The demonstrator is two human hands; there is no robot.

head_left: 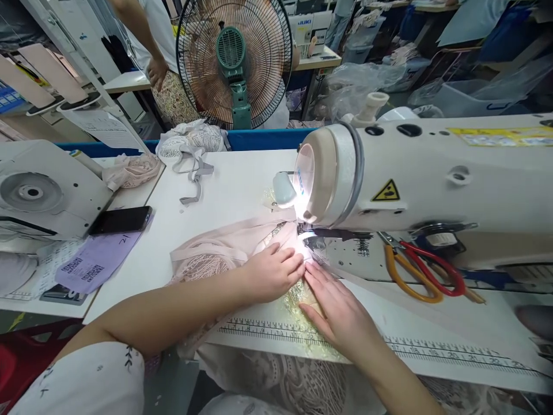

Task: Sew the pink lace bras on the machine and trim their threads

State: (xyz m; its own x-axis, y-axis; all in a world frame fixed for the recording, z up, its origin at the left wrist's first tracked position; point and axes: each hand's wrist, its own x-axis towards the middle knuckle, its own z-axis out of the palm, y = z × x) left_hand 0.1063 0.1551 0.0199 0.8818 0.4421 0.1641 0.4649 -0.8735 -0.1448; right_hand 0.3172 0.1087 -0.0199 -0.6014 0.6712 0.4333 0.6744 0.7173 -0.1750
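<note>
Pale pink fabric (pixel 224 241) with lace and strap-like bands lies on the white sewing table, running under the lit needle area of a sewing machine (pixel 401 173). My left hand (pixel 274 274) rests flat on this fabric, fingers stretched toward the needle area. Just right of it, my right hand (pixel 337 311) lies with fingers extended and thumb apart, its fingertips touching the fabric close to the presser foot. Beneath and between both hands is a shiny yellowish, crinkled sheet (pixel 298 302). The fabric under my fingertips is partly hidden.
Scissors with orange and red handles (pixel 425 271) lie right of the needle. A phone (pixel 121 220) rests on purple paper at left, near a second machine (pixel 43 190). Grey straps (pixel 194 173) lie at the back. Beyond stand a large fan (pixel 235 63) and a person (pixel 151 52).
</note>
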